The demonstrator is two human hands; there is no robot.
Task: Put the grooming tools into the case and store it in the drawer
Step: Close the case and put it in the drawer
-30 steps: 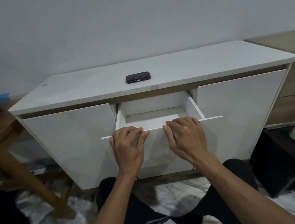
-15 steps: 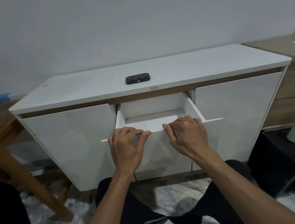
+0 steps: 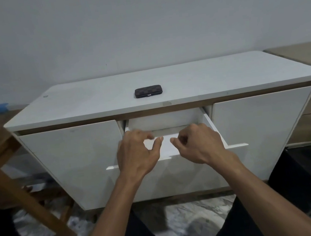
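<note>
A plain grey wall backs the white cabinet [image 3: 224, 76]. Its middle drawer [image 3: 177, 155] stands pulled out and my left hand [image 3: 135, 155] and right hand [image 3: 197, 144] hover over it, fingers loosely curled, gripping nothing. The case [image 3: 148, 91] lies zipped shut on the cabinet top, well apart. It looks small, light and stiff; I'd pinch it across its short sides.

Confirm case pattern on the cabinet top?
The case has a dark checkered pattern, black and grey-brown squares, with a small light clasp. Head view shows it.
</note>
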